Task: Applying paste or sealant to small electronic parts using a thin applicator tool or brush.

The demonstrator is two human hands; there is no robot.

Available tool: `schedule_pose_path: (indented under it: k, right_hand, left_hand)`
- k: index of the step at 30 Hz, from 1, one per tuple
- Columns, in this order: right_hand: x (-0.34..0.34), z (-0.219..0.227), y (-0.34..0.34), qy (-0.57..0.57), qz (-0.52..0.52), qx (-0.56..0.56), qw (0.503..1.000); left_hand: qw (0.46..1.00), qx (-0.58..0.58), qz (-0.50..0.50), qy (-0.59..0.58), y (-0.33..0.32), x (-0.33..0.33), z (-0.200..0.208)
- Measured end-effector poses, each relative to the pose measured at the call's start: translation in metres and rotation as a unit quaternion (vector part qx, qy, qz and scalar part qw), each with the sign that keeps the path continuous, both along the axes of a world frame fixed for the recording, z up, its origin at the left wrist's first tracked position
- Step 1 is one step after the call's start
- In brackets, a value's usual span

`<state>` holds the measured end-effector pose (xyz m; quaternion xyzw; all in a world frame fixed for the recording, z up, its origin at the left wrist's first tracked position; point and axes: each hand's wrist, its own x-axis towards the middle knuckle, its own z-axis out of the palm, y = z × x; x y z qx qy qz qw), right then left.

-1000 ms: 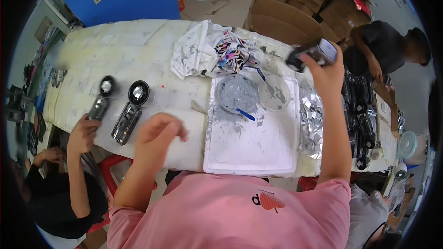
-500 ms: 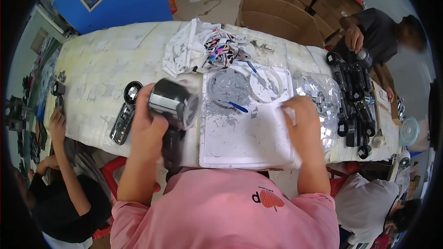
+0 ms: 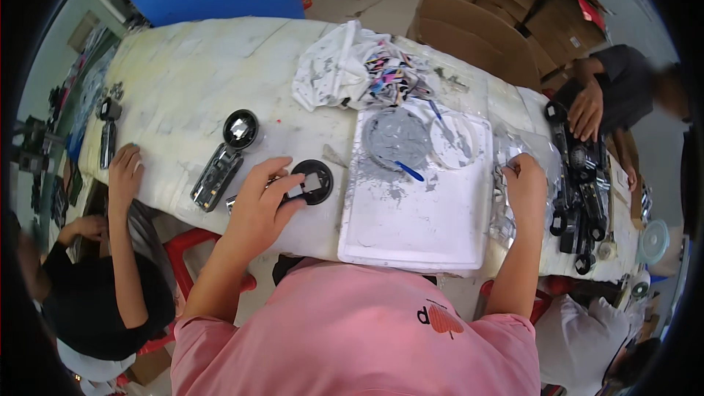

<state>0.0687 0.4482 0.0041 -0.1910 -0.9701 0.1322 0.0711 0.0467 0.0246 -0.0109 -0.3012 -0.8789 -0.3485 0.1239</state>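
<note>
My left hand [image 3: 261,204] has its fingers spread, reaching over a black device with a round ring head [image 3: 317,182] that lies on the table; the hand hides part of the device, and its fingertips are at the near side of the ring. A similar black device with a round head [image 3: 218,176] lies just left of that hand. On the right, my right hand [image 3: 526,182] is closed, fingertips pinched together over a clear plastic bag [image 3: 504,231]. Small pieces show in the bag, but what the fingertips hold is too small to name.
A white tray [image 3: 411,238] holds a round dish of grey paste [image 3: 396,138], a white ring-shaped dish [image 3: 453,143] and blue-handled spatulas [image 3: 411,171]. Behind it lies a crumpled cloth [image 3: 352,66]. Black devices [image 3: 583,183] pile up at right, beside a co-worker's hand [image 3: 587,111].
My left hand has set the black device down on the table and opened its fingers. My right hand has moved right, from above the tray to the plastic bag. The view has shifted.
</note>
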Motion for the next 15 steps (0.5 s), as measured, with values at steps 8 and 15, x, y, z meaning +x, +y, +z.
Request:
schedule_pose_path:
  k: [8, 15]
  right_hand:
    - [-0.023, 0.012, -0.179, 0.093, 0.395, -0.349, 0.845]
    - [-0.046, -0.006, -0.223, 0.127, 0.501, -0.194, 0.834]
  left_hand:
    - [0.994, 0.104, 0.034, -0.003, -0.007, 0.006, -0.015]
    - [0.993, 0.106, 0.043, 0.009, -0.004, 0.008, -0.014]
